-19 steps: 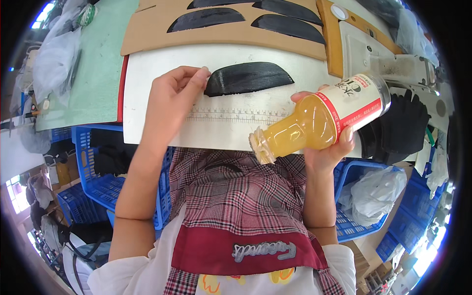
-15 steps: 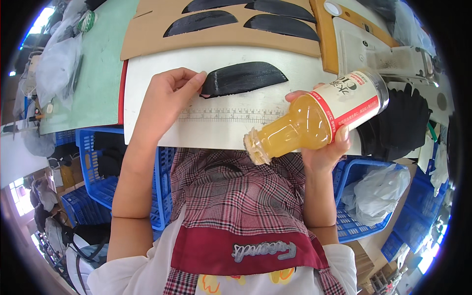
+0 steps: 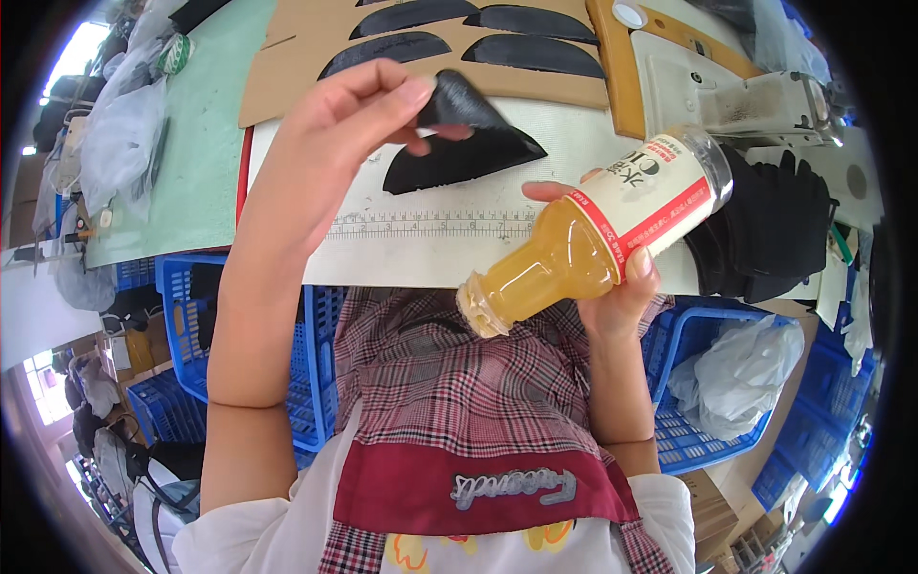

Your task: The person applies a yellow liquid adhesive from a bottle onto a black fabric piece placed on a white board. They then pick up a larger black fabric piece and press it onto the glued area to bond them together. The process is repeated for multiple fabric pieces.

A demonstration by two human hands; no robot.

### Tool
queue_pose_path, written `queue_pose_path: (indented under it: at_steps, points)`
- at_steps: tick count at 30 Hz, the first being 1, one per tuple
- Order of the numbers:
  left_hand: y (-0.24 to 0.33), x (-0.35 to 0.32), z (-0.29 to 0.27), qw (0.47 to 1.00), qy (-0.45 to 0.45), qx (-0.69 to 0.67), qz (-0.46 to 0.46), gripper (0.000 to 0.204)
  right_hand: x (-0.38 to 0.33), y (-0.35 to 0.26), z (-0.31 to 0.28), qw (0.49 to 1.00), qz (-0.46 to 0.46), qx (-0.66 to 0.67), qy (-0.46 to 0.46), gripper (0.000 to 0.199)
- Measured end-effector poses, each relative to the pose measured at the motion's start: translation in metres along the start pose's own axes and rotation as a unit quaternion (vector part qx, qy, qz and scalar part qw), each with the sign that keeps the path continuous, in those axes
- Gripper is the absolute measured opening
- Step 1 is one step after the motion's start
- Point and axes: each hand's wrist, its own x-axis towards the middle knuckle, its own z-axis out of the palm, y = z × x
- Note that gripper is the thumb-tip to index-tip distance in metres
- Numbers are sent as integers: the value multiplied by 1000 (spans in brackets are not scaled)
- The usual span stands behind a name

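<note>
Pinched between the thumb and fingers of my left hand [image 3: 368, 115] is the end of a glossy black curved piece [image 3: 466, 103], raised and bent over. Beneath it, a duller black piece [image 3: 459, 165] of similar outline lies flat on the white worktop [image 3: 330, 258]. The two meet or overlap toward the right; I cannot tell whether they are joined. My right hand [image 3: 622, 292] is wrapped round a clear plastic bottle [image 3: 564, 253] of amber-yellow liquid. That bottle is tilted, its whitish, crusted mouth pointing down and left over the table's near edge.
Several black curved pieces [image 3: 529, 57] lie on a brown cardboard sheet [image 3: 287, 81] at the back. To the right are a sewing machine bed [image 3: 708, 91] and a dark pile of fabric [image 3: 770, 220]. Blue crates [image 3: 320, 354] stand below the table, one holding a clear plastic bag [image 3: 736, 373].
My left hand has moved up and slightly right, lifting the glossy piece's left end and uncovering a duller black piece. The bottle has shifted slightly left and down in my right hand.
</note>
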Motion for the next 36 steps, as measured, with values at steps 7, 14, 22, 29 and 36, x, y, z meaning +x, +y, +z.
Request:
queue_pose_path:
  at_steps: [7,14,22,29,36]
  points:
    - [2,31,10,992,-61,-108,-21,33,11,5,9,999,10,35,29,90]
    - [47,31,-60,990,-10,-137,33,44,11,7,10,999,11,5,35,90]
    - [56,37,-158,998,22,-62,12,43,12,9,11,999,1,-23,36,107]
    - [28,163,-190,992,-5,-116,45,46,23,5,4,999,2,-29,40,111]
    - [-11,237,-235,989,61,-119,69,37,13,3,5,991,14,-84,100,96]
